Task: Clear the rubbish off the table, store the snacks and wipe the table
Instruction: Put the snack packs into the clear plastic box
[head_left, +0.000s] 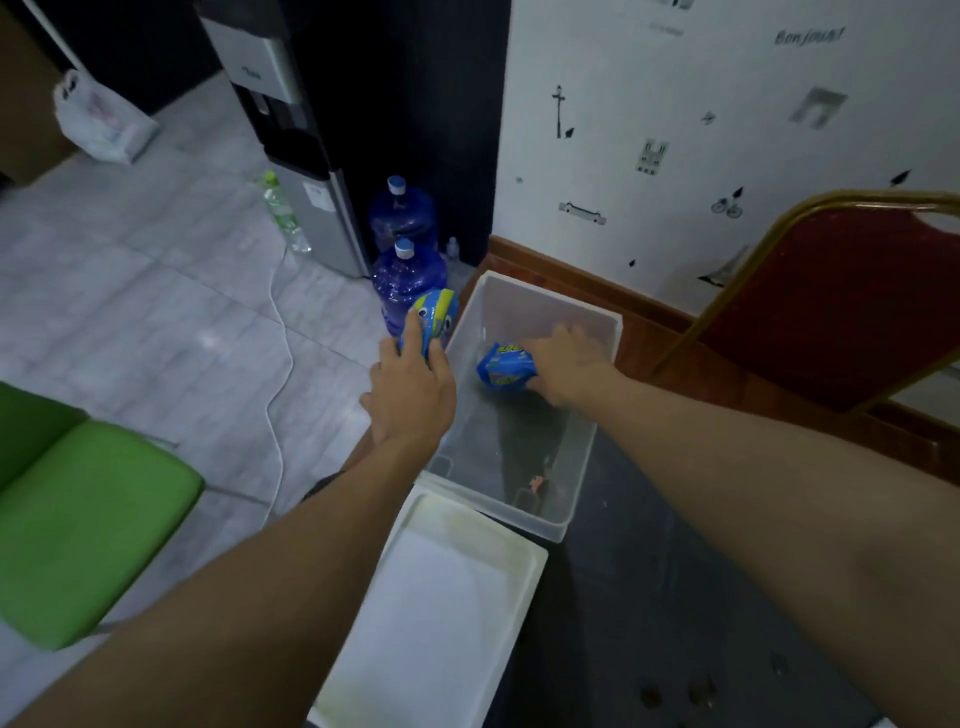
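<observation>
A clear plastic storage box (587, 441) stands open on the dark table top, near its far edge. My right hand (563, 364) reaches inside the box and grips a blue snack packet (506, 366) low against the box's far half. My left hand (410, 389) holds a second blue and green snack packet (434, 319) just outside the box's left wall, above the rim. The box's white lid (441, 613) lies flat on the table, close to me. A small pinkish scrap (537, 483) lies on the box's bottom.
A red chair with a gold frame (841, 306) stands at the right by the wall. A green seat (78, 530) is at the left. On the floor are two blue water jugs (408, 270), a water dispenser (306, 171), a white cable (280, 364) and a plastic bag (101, 119).
</observation>
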